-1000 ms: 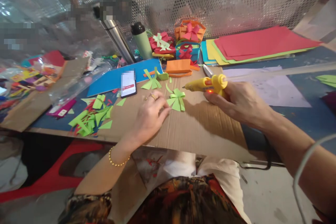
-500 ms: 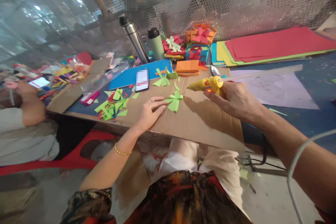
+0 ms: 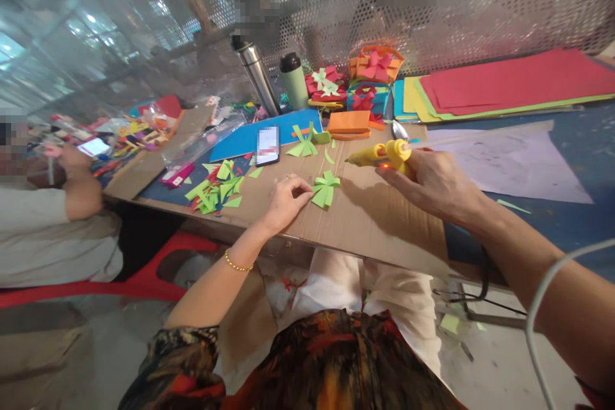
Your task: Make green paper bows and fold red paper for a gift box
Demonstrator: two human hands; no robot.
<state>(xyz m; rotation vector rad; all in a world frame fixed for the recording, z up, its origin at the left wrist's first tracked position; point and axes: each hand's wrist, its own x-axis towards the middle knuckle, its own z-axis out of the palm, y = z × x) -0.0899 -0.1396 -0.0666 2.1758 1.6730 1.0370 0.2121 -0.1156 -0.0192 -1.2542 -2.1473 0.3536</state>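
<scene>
Green paper bow (image 3: 325, 188): lies flat on the cardboard sheet (image 3: 365, 218) — between the two hands.
Left hand (image 3: 283, 202): fingers curled, tips pinching the bow's left edge.
Right hand (image 3: 432, 180): wrapped around a yellow glue gun (image 3: 379, 155) — nozzle points left, above the bow.
Phone (image 3: 268, 145): farther back on the cardboard.

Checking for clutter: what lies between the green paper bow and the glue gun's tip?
Only bare cardboard sheet in the head view, between green paper bow and glue gun.

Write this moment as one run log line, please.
left hand: touching green paper bow | right hand: holding yellow glue gun | surface: cardboard sheet
</scene>
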